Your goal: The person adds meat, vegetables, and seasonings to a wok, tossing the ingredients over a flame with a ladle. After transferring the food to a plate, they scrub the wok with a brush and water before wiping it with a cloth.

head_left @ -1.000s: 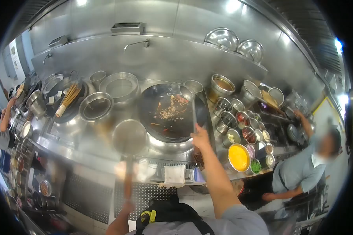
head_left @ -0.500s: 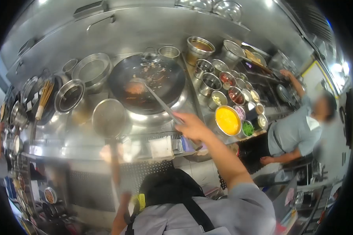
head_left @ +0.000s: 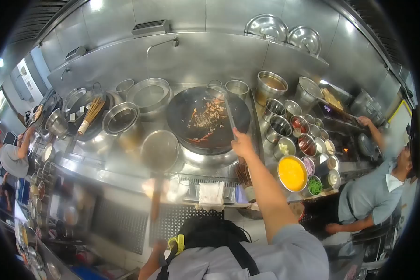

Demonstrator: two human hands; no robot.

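Note:
My right hand (head_left: 243,143) is closed round the long handle of a metal ladle (head_left: 229,112). The ladle's head rests near the far rim of a large dark wok (head_left: 177,114). Chopped food (head_left: 210,116) with pale bits and reddish strips is spread over the wok's middle. Low in the view, my left hand (head_left: 159,246) is blurred beside a yellow item (head_left: 176,243) at my waist; its fingers cannot be made out. A round strainer (head_left: 160,150), partly see-through and smeared, lies left of the wok with its handle toward me.
Right of the wok stand a bowl of yellow liquid (head_left: 292,173), a cup of chopped greens (head_left: 315,186) and several metal ingredient cups. A co-worker (head_left: 371,200) reaches to a pan handle at the right; another person (head_left: 15,158) works at far left. A folded cloth (head_left: 211,193) lies at the front edge.
The ladle has gone from the wok's left middle to its far side, with my right hand further forward. Food is now spread across the middle. The camera view has shifted.

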